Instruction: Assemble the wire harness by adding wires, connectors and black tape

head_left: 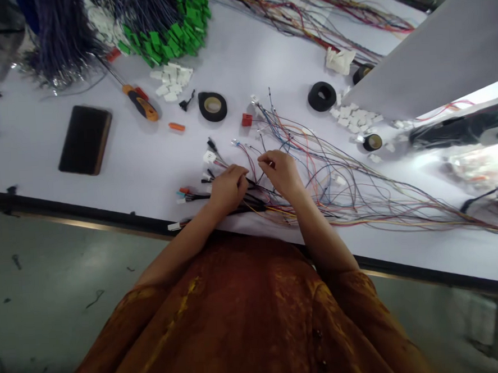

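Observation:
My left hand point(229, 189) is closed over part of a wire bundle near the table's front edge. Wires with a white connector point(209, 157) run in under its fingers, and dark wires point(256, 200) come out on the other side. Just to the right, my right hand point(282, 174) is closed in a pinch above the loose wires; what lies between its fingertips is too small to make out. Thin wires with metal terminals point(237, 143) lie just beyond both hands. A white plug point(174, 227) sticks out past my left forearm.
A red connector point(247, 119) and a black tape roll point(212, 106) lie beyond my hands. Farther left are a screwdriver point(140, 103), a dark phone-like slab point(85, 140) and green connectors point(176, 38). Long wires point(383, 172) stretch right, below another tape roll point(321, 96) and a grey panel point(426, 52).

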The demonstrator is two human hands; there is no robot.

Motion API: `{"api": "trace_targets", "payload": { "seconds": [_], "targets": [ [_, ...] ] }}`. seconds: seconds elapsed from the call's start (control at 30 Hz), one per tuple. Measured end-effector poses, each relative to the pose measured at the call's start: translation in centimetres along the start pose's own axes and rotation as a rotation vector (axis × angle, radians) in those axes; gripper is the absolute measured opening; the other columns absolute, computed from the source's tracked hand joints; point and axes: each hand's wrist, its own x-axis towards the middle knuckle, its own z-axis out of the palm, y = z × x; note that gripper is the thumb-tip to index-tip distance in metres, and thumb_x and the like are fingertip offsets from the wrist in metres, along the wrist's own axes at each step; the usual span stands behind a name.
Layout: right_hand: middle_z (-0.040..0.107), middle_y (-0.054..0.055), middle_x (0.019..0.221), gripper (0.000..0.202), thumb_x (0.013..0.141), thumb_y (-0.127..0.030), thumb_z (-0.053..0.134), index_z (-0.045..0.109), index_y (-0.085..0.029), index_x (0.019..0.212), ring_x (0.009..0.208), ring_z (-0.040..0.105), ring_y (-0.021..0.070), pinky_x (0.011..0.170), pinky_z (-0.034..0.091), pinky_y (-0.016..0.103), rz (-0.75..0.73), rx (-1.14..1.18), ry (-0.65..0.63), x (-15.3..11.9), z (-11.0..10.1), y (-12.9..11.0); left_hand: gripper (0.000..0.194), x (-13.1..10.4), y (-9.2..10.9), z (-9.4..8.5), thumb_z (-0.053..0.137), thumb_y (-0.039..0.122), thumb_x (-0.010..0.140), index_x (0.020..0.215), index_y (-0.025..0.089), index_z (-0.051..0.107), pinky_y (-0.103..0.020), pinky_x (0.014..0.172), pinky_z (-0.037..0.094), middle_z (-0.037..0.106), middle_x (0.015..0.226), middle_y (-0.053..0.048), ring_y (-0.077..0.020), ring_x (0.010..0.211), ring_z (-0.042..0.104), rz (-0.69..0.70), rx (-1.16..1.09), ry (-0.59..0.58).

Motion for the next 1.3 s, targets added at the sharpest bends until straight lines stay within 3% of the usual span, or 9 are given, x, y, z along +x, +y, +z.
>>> {"api": "trace_targets", "payload": {
  "seconds": [0.17, 0.27, 0.37, 0.5, 0.6, 0.77, 1.1, 1.3],
  "targets": [
    [0.065, 0.007, 0.09, 0.009, 0.084, -0.017, 0.058, 0.067, -0.019, 0.084, 0.082, 0.058, 0.0196, 0.076, 0.045, 0.032, -0.003, -0.172, 0.041, 2.3, 1.3, -0.4, 0.027, -0.2, -0.7, 0.0, 0.044, 0.018, 0.09, 0.099, 0.016, 0.069, -0.034, 0.085, 0.049, 0.07, 0.095, -0.01, -0.0217, 0.092, 0.065, 0.015, -0.029, -0.001],
    [0.064, 0.011, 0.1, 0.007, 0.082, -0.017, 0.06, 0.064, -0.019, 0.087, 0.085, 0.057, 0.0222, 0.074, 0.046, 0.034, 0.081, -0.272, 0.105, 3.0, 1.8, 0.0, 0.026, -0.1, -0.7, -0.3, 0.044, 0.02, 0.09, 0.097, 0.017, 0.069, -0.034, 0.086, 0.049, 0.071, 0.095, -0.009, -0.0218, 0.093, 0.066, 0.003, -0.117, 0.021],
    [0.063, 0.012, 0.095, 0.009, 0.083, -0.013, 0.056, 0.059, -0.019, 0.076, 0.083, 0.057, 0.0226, 0.073, 0.045, 0.035, 0.148, -0.299, 0.074, 3.1, 1.3, 0.3, 0.025, 0.0, -0.7, -0.6, 0.045, 0.02, 0.089, 0.095, 0.018, 0.069, -0.033, 0.087, 0.049, 0.073, 0.095, -0.008, -0.021, 0.093, 0.067, -0.047, -0.208, 0.054],
    [0.06, 0.003, 0.077, 0.013, 0.083, -0.015, 0.058, 0.053, -0.021, 0.073, 0.07, 0.056, 0.0155, 0.067, 0.046, 0.03, 0.113, 0.016, 0.051, 2.7, -0.2, -0.2, 0.025, 0.1, -0.8, -0.7, 0.046, 0.02, 0.089, 0.094, 0.018, 0.071, -0.032, 0.083, 0.049, 0.074, 0.09, -0.006, -0.0201, 0.087, 0.068, -0.101, -0.262, 0.05],
    [0.056, -0.004, 0.066, 0.013, 0.088, -0.025, 0.058, 0.051, -0.022, 0.077, 0.053, 0.05, 0.0088, 0.051, 0.042, 0.023, 0.144, 0.391, -0.076, 2.3, -0.6, -1.0, 0.025, 0.2, -0.7, -0.7, 0.046, 0.019, 0.087, 0.09, 0.018, 0.071, -0.032, 0.083, 0.048, 0.074, 0.09, -0.007, -0.0205, 0.086, 0.067, -0.078, -0.249, 0.046],
    [0.061, -0.005, 0.071, 0.015, 0.089, -0.029, 0.06, 0.05, -0.021, 0.08, 0.051, 0.052, 0.0049, 0.047, 0.043, 0.018, 0.153, 0.684, -0.167, 2.3, 0.1, -2.2, 0.025, 0.4, -0.7, -0.8, 0.047, 0.019, 0.086, 0.089, 0.018, 0.072, -0.031, 0.083, 0.049, 0.075, 0.09, -0.006, -0.0198, 0.085, 0.068, -0.043, -0.187, 0.0],
    [0.062, -0.005, 0.07, 0.017, 0.091, -0.03, 0.061, 0.05, -0.02, 0.08, 0.046, 0.05, 0.0023, 0.044, 0.041, 0.015, 0.181, 0.756, 0.053, 2.8, -0.4, 0.4, 0.018, 0.5, 0.0, -1.0, 0.054, 0.026, 0.09, 0.087, 0.018, 0.071, -0.032, 0.084, 0.05, 0.071, 0.094, -0.007, -0.0207, 0.089, 0.067, 0.026, -0.024, -0.124],
    [0.059, -0.004, 0.075, 0.015, 0.087, -0.031, 0.065, 0.054, -0.02, 0.086, 0.05, 0.055, 0.005, 0.045, 0.045, 0.017, 0.239, 0.552, 0.065, 0.9, -1.1, 0.6, 0.017, 0.2, 0.9, -0.3, 0.057, 0.024, 0.089, 0.097, 0.02, 0.072, -0.034, 0.085, 0.05, 0.069, 0.104, -0.007, -0.0227, 0.095, 0.066, -0.004, 0.096, -0.198]
  ]
}}
